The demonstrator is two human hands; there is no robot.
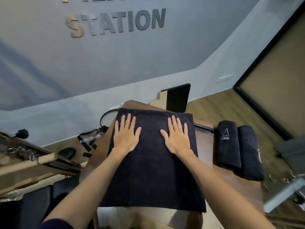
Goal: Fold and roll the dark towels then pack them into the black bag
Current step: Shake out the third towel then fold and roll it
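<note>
A dark towel [152, 176] lies folded flat in a long rectangle on a brown wooden surface [204, 147]. My left hand [126, 135] presses flat on its far left part, fingers straight and spread. My right hand [177, 137] presses flat on its far right part in the same way. Two rolled dark towels [228, 146] [250, 154] lie side by side on the surface to the right, one showing a pale logo. No black bag can be made out with certainty.
A black panel [178, 98] leans against the grey wall behind the surface. Black straps and a cable [90, 138] lie on the floor at the left. Wooden and metal equipment frames [33, 161] [283, 192] flank both sides. A dark-framed door [272, 90] stands at the right.
</note>
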